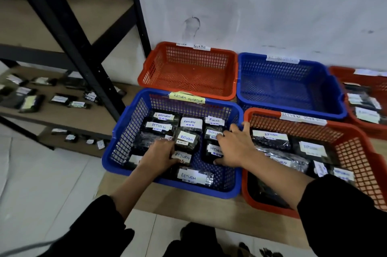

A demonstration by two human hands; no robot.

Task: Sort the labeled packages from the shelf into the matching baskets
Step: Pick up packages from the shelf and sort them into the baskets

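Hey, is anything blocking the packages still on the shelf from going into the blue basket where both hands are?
Nothing visible covers the blue basket; its top is open. Both the left hand and right hand are inside it, resting on labeled packages, so they occupy the drop space. The shelf's black upright post stands between the shelf packages and the basket.

The near blue basket [234, 181] is glossy plastic lattice — its packages [186, 141] shiny black film with matt paper labels. Left of it, the shelf [62, 114] has matt wood-look boards on black metal uprights.
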